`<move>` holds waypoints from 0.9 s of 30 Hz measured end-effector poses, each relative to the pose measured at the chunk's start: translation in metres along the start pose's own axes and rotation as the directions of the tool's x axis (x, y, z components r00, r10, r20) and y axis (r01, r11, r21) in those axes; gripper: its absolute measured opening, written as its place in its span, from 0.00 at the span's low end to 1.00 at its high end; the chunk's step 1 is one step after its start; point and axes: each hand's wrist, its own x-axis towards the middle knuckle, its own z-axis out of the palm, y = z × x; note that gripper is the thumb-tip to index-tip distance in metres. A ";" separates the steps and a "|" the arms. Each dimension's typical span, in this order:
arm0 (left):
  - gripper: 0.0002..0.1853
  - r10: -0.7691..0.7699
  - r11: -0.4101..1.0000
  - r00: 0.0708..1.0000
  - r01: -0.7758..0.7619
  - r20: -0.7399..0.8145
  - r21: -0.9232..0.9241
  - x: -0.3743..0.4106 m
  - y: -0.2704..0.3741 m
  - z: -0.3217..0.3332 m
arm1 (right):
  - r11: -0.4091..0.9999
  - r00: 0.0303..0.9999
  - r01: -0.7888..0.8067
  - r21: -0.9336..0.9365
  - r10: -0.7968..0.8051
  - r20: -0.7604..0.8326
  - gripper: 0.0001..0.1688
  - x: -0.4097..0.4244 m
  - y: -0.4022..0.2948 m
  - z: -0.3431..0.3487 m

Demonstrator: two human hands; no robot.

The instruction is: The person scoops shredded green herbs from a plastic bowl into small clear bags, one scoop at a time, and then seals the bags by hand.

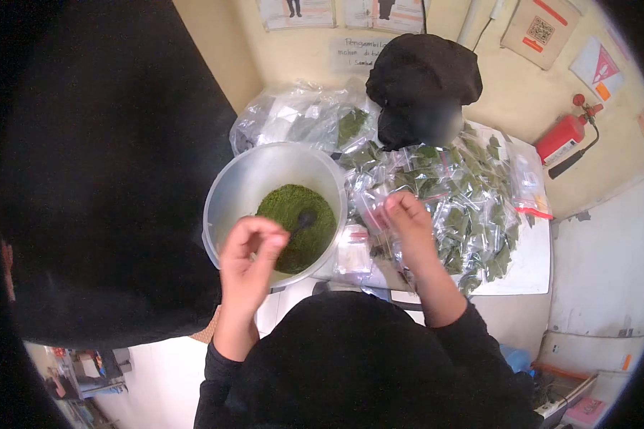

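A translucent plastic tub [214, 198] holds green powder [284, 201], with a small dark spoon [307, 217] in it. My left hand [249, 263] is over the tub's near left rim, thumb and forefinger brought together near the spoon's handle end; whether they grip it is unclear. My right hand [413, 225] pinches a small clear zip bag [374, 214] with a pinkish-red seal strip, right of the tub. Under and beyond that hand spreads a pile of clear zip bags with green contents [461, 214]. Near the tub's right rim lies a stack of similar flat bags [353, 252].
Behind the tub sits a large clear plastic bag [300, 118]. A person in black headwear [424, 69] is across the white table [531, 263]. A red fire extinguisher [563, 137] hangs on the right wall. A large dark form [112, 177] fills the left side.
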 end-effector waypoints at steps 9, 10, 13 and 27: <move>0.07 -0.051 0.996 0.992 0.042 0.117 0.082 -0.001 0.002 0.013 | 0.954 0.965 0.174 -0.242 -0.116 0.237 0.07 -0.023 -0.053 0.061; 0.08 -0.049 0.999 0.997 0.047 0.066 0.028 -0.001 0.004 0.012 | 0.937 0.959 0.263 -0.231 -0.229 0.165 0.07 -0.025 -0.053 0.063; 0.09 0.048 0.985 0.993 -0.064 0.104 0.160 -0.001 -0.006 0.003 | 0.735 0.880 0.462 -0.497 -0.312 0.359 0.08 -0.031 -0.053 0.067; 0.13 -0.062 0.888 0.982 -0.028 0.180 0.458 0.003 0.008 -0.033 | 0.202 0.607 0.795 -0.573 -0.271 0.747 0.10 -0.021 -0.048 0.103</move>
